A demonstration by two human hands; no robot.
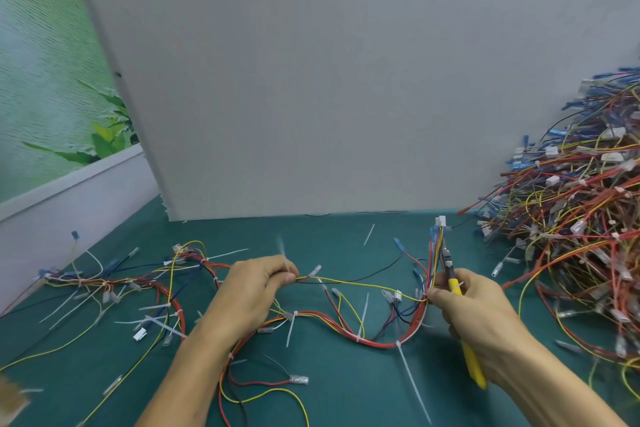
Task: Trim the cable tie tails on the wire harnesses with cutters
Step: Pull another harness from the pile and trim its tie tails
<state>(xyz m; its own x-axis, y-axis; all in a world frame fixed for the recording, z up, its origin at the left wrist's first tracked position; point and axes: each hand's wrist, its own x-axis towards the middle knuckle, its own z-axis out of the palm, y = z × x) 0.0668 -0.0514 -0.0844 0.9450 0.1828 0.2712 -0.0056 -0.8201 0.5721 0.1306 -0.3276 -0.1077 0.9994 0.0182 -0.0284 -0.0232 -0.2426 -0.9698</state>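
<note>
Gripping cutters (454, 282), right hand (481, 319) is crowding upright wires (437, 253) toward the table's (329, 236) back edge, left hand (256, 284) pinching harness (379, 345); blades, barely visible, risking nicked insulation.

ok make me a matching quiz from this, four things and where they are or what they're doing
1 cutters
2 harness pile
3 left hand
4 grey panel

a far right of the table
b pinching wires
c in the right hand
d upright at the back

Pairs: 1-c, 2-a, 3-b, 4-d
</note>
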